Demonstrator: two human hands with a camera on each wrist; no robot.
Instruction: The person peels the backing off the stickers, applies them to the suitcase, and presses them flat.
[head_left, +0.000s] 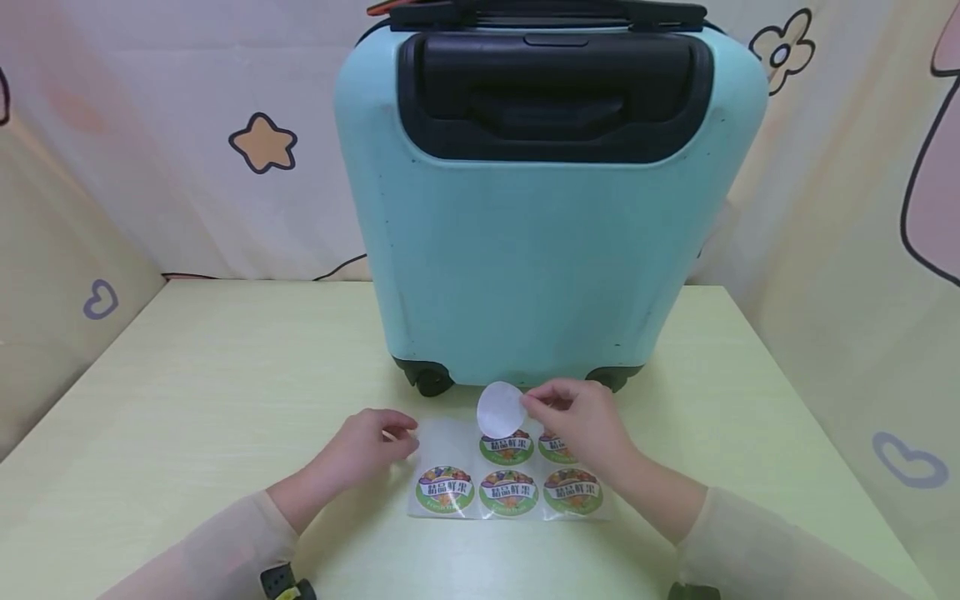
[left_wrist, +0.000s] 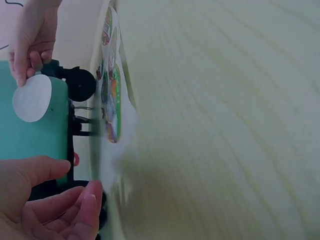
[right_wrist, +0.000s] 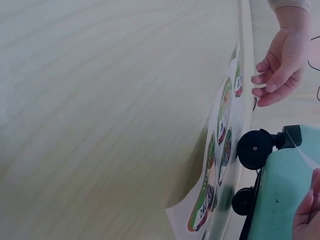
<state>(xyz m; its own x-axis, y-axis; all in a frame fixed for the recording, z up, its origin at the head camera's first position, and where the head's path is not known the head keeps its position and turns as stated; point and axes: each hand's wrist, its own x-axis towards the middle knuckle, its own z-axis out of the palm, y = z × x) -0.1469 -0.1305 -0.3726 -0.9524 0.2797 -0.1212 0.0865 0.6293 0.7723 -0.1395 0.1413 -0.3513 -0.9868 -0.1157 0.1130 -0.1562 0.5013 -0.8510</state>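
Note:
My right hand (head_left: pixel 581 421) pinches an oval sticker (head_left: pixel 500 409) by its right edge between thumb and fingertips. The sticker's plain white back faces me, and in the left wrist view the sticker (left_wrist: pixel 32 98) hangs clear of the table. Below it a sticker sheet (head_left: pixel 441 442) lies flat, bearing several green oval fruit labels with a bare spot at its upper left. Beside the sheet's left edge is my left hand (head_left: pixel 371 446), its fingers loosely bent. Thumb and fingers stand apart in the left wrist view, with nothing between them.
A light-blue suitcase (head_left: pixel 525 267) with black wheels and a black top panel stands upright on the pale wooden table (head_left: pixel 247 367), just behind the sheet. Patterned curtains (head_left: pixel 187 167) enclose the table at the back and sides.

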